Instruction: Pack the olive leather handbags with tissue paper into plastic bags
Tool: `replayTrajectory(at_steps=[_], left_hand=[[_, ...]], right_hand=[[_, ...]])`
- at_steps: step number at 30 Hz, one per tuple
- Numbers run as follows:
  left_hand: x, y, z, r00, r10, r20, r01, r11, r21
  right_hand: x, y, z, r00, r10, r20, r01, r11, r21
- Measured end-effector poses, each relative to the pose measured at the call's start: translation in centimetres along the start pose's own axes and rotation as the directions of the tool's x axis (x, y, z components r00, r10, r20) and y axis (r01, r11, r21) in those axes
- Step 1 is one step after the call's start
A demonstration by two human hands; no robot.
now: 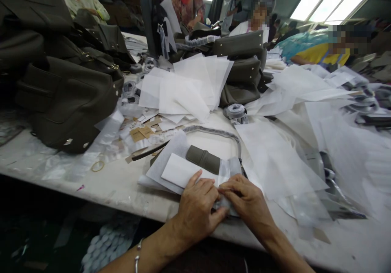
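My left hand (pixel 199 203) presses on a thin white pad (pixel 180 174), its fingers bent over the near edge and its thumb by a piece of translucent wrap (pixel 225 170). Opposite it, my right hand (pixel 248 203) pinches that wrap between thumb and fingertips. Just beyond the fingers lies a small olive-grey flap piece (pixel 203 159) with a strap across it, partly covered by the wrap. White tissue paper (pixel 166 159) spreads under the pad. A wrapped bag strap (pixel 214 130) arches behind. What lies under my palms is hidden.
Dark olive bags (pixel 73 98) are heaped at the left, with more bags (pixel 241 69) at the back. Loose paper sheets (pixel 189 90) and translucent sheets (pixel 281 159) cover much of the table (pixel 122 183). A coiled wrapped strap (pixel 236 112) and brown tags (pixel 141 133) lie nearby. Several people stand beyond.
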State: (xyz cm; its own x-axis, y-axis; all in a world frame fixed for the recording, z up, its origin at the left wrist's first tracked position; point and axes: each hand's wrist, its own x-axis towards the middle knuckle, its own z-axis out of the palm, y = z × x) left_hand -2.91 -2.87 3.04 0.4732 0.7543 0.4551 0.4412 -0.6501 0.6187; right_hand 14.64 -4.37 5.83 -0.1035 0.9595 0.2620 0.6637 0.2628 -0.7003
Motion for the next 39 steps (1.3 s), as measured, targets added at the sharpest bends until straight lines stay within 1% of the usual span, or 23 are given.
replayTrajectory(at_steps=[4,7,9,12,15,17,21,23,25,27,28,30,31,32,33,34,35,37,38,39], left_hand=[[0.2,-0.1,1.0,0.999,0.003,-0.051,0.001,0.997,0.079],[0.4,-0.2,1.1,0.999,0.014,-0.037,-0.009,0.99,0.138],[0.5,-0.2,1.0,0.999,0.037,-0.009,-0.035,0.983,0.18],[0.6,-0.2,0.7,0.993,0.11,0.048,-0.118,0.967,0.227],[0.5,-0.4,0.6,0.987,0.158,0.024,-0.16,0.958,0.239],[0.3,-0.6,0.5,0.979,0.202,0.013,-0.199,0.952,0.232],[-0.3,-1.2,0.2,0.939,0.323,0.123,-0.339,0.927,0.158],[-0.4,-1.1,0.1,0.934,0.317,0.163,-0.341,0.929,0.144],[-0.6,-0.9,0.0,0.942,0.283,0.179,-0.312,0.936,0.161],[-0.6,-0.8,0.1,0.947,0.268,0.177,-0.299,0.937,0.181],[-0.7,-0.7,0.2,0.947,0.27,0.174,-0.301,0.935,0.185],[-0.8,-0.8,0.2,0.945,0.282,0.165,-0.31,0.933,0.183],[-0.8,-0.8,0.3,0.945,0.289,0.152,-0.314,0.933,0.178],[-0.8,-0.9,0.3,0.945,0.296,0.137,-0.317,0.933,0.172],[-0.8,-0.9,0.3,0.945,0.304,0.118,-0.32,0.932,0.167],[-0.8,-0.9,0.2,0.944,0.315,0.099,-0.328,0.93,0.164],[-0.7,-1.0,0.2,0.941,0.329,0.083,-0.338,0.927,0.164],[-0.5,-1.1,0.1,0.929,0.365,0.054,-0.369,0.914,0.171],[-0.4,-1.2,0.1,0.923,0.383,0.042,-0.384,0.907,0.175],[-0.4,-1.2,0.1,0.917,0.398,0.029,-0.396,0.901,0.176]], right_hand=[[0.2,1.2,0.6,0.99,0.14,0.004,-0.14,0.987,0.084],[0.2,2.4,1.1,0.961,0.275,-0.005,-0.273,0.956,0.109],[0.3,3.1,1.3,0.943,0.332,0.001,-0.33,0.938,0.107],[0.5,3.5,1.4,0.921,0.386,0.055,-0.39,0.918,0.076],[1.0,3.4,1.2,0.884,0.456,0.106,-0.459,0.888,0.006],[1.3,3.2,1.0,0.869,0.476,0.133,-0.476,0.879,-0.04],[2.2,2.7,0.6,0.857,0.496,0.144,-0.477,0.867,-0.145],[2.8,2.5,0.5,0.848,0.515,0.123,-0.484,0.849,-0.213],[3.4,2.3,0.6,0.844,0.531,0.081,-0.493,0.825,-0.275],[3.7,2.0,0.4,0.848,0.531,0.01,-0.502,0.808,-0.307],[3.6,1.8,0.1,0.856,0.516,-0.029,-0.501,0.814,-0.294],[2.8,1.4,-1.3,0.873,0.472,-0.12,-0.487,0.853,-0.188],[2.0,1.2,-2.4,0.876,0.451,-0.172,-0.471,0.876,-0.107],[1.1,1.0,-4.0,0.87,0.435,-0.234,-0.453,0.891,-0.03],[0.0,0.9,-5.8,0.849,0.427,-0.31,-0.442,0.897,0.025],[-1.2,1.0,-7.9,0.811,0.427,-0.401,-0.444,0.894,0.053],[-2.4,1.2,-10.1,0.756,0.424,-0.499,-0.46,0.886,0.056],[-4.7,2.3,-14.8,0.612,0.411,-0.676,-0.539,0.842,0.023],[-5.6,3.2,-16.9,0.541,0.409,-0.735,-0.596,0.803,0.008],[-6.4,4.2,-18.7,0.492,0.426,-0.76,-0.66,0.751,-0.006]])
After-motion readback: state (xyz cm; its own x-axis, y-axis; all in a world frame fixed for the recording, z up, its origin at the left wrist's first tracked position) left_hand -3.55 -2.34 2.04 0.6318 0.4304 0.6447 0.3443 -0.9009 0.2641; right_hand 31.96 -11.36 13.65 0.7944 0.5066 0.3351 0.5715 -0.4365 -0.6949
